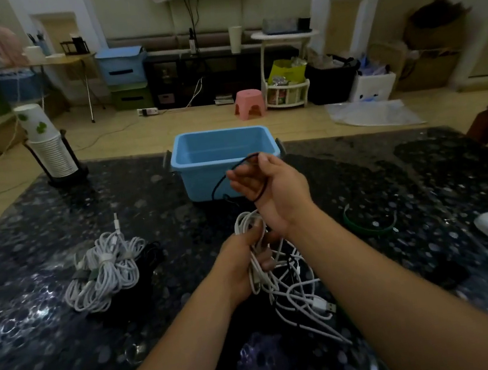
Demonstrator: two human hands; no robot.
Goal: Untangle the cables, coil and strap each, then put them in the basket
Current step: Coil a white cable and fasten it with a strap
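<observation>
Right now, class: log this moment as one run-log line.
left hand: grips white cable tangle | right hand: lifts black cable | basket: no cables visible

No text, label, brand or number can be read anywhere. The paper cups (40, 131) left of the basket (223, 156) bear only green leaf-like marks, no letters. The yellow bag (285, 70) behind the basket may carry print, but it is too blurred to read.

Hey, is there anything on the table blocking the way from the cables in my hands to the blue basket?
Nothing visible. The basket stands open just beyond the right hand, and the table between shows no object. The tangle is still held by the left hand.
</observation>
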